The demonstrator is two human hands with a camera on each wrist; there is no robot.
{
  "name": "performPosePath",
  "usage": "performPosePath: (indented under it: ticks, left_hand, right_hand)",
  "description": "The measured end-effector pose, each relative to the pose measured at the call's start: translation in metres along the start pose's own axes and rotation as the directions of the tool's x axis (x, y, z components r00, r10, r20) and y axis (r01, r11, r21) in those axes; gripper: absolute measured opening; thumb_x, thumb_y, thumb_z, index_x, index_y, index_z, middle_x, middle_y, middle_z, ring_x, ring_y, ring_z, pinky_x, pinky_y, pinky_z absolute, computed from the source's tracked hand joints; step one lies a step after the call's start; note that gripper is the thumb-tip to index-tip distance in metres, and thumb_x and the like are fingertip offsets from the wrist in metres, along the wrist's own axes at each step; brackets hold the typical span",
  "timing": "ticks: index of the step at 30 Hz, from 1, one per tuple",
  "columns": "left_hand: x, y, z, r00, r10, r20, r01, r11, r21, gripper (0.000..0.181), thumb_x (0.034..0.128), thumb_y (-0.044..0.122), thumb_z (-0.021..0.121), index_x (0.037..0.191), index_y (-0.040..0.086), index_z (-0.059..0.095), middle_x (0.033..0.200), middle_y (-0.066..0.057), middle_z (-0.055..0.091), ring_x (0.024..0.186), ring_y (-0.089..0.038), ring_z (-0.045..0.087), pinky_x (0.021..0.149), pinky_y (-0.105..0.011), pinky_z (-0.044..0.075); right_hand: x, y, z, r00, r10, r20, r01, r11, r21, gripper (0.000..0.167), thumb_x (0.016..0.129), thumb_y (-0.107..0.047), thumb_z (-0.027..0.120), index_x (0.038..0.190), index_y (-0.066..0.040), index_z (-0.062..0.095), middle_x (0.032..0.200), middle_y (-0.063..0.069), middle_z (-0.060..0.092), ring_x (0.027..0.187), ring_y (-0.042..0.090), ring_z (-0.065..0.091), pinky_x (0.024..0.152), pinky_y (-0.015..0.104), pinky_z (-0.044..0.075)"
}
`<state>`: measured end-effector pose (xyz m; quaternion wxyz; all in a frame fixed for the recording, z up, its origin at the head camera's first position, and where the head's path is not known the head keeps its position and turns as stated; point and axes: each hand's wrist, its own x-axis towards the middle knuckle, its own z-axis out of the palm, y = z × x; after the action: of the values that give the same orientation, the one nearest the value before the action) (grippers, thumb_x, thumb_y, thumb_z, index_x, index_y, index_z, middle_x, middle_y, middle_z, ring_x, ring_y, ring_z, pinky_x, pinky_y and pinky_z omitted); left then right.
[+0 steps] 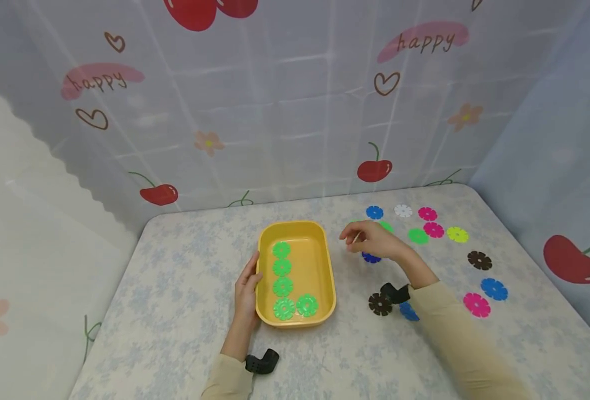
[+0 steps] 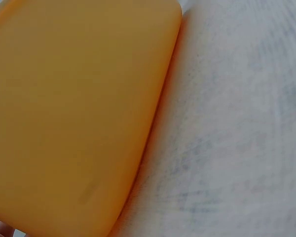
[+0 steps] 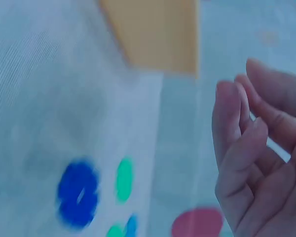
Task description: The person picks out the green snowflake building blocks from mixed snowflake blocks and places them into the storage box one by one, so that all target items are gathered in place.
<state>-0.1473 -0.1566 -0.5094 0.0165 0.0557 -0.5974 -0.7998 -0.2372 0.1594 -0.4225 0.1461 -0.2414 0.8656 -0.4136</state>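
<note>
My left hand (image 1: 246, 291) grips the left side of a yellow plastic tray (image 1: 307, 266), its thumb over the rim and its fingers along the outer wall. Inside the tray, several green notched discs (image 1: 282, 286) lie in an L shape. The tray's outer wall (image 2: 79, 108) fills much of the left wrist view. To the right of the tray my right hand (image 1: 375, 239) hovers with loosely bent fingers and nothing between them. A dark blue notched disc (image 1: 371, 258) lies just below that hand, partly hidden by it.
Over the right side of the table lie loose notched discs: pink (image 1: 476, 305), blue (image 1: 494, 289), brown (image 1: 479, 260), yellow (image 1: 457, 234), white (image 1: 403, 210) and green (image 1: 418, 236). A patterned curtain (image 1: 295, 122) borders the table's far edge.
</note>
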Motion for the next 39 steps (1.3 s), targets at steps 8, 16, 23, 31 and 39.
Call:
performPosePath:
  ticks: [8,16,23,31,39]
  left_hand:
    - [0.001,0.002,0.0,1.0,0.005,0.006,-0.005,1.0,0.0,0.052,0.1018,0.007,0.04,0.152,0.02,0.038,0.161,0.004,0.028,0.148,-0.015,0.026,0.115,-0.03,0.035]
    - [0.001,0.001,-0.002,1.0,0.004,-0.007,-0.004,1.0,0.0,0.052,0.1013,0.006,0.04,0.152,0.019,0.038,0.161,0.004,0.028,0.149,-0.013,0.023,0.114,-0.025,0.034]
    - [0.002,0.001,-0.002,1.0,0.01,-0.004,-0.01,1.0,0.0,0.052,0.1012,0.007,0.04,0.152,0.019,0.039,0.16,0.004,0.029,0.148,-0.013,0.025,0.113,-0.023,0.036]
    - [0.001,-0.001,-0.001,1.0,0.006,-0.003,-0.006,1.0,-0.012,0.052,0.1008,0.006,0.041,0.151,0.019,0.039,0.16,0.003,0.029,0.148,-0.013,0.026,0.108,-0.018,0.04]
    - [0.001,-0.002,-0.001,1.0,0.001,-0.01,-0.002,1.0,-0.02,0.053,0.1003,0.006,0.042,0.151,0.017,0.039,0.161,0.002,0.029,0.148,-0.014,0.025,0.109,-0.019,0.039]
  right_hand:
    - [-0.033,0.067,-0.049,0.891,0.358,-0.279,-0.348,0.933,0.089,0.04,0.094,-0.012,0.062,0.131,0.004,0.055,0.116,0.024,0.057,0.097,0.029,0.059,0.074,0.029,0.054]
    - [-0.059,0.089,-0.079,0.823,0.451,-0.345,-0.429,0.892,0.145,0.049,0.095,-0.012,0.06,0.139,0.006,0.046,0.123,0.028,0.052,0.098,0.031,0.057,0.076,0.03,0.052]
    - [-0.061,0.107,-0.085,0.757,0.536,-0.375,-0.509,0.842,0.178,0.048,0.091,-0.01,0.062,0.136,0.003,0.051,0.105,0.015,0.055,0.088,0.025,0.061,0.069,0.03,0.053]
    - [-0.061,0.119,-0.08,0.741,0.585,-0.329,-0.565,0.809,0.165,0.054,0.091,-0.006,0.058,0.14,0.008,0.044,0.111,0.022,0.052,0.07,0.016,0.053,0.061,0.029,0.048]
    - [-0.057,0.126,-0.068,0.737,0.559,-0.379,-0.578,0.813,0.074,0.055,0.087,-0.01,0.064,0.136,0.009,0.048,0.122,0.031,0.048,0.096,0.034,0.052,0.076,0.037,0.051]
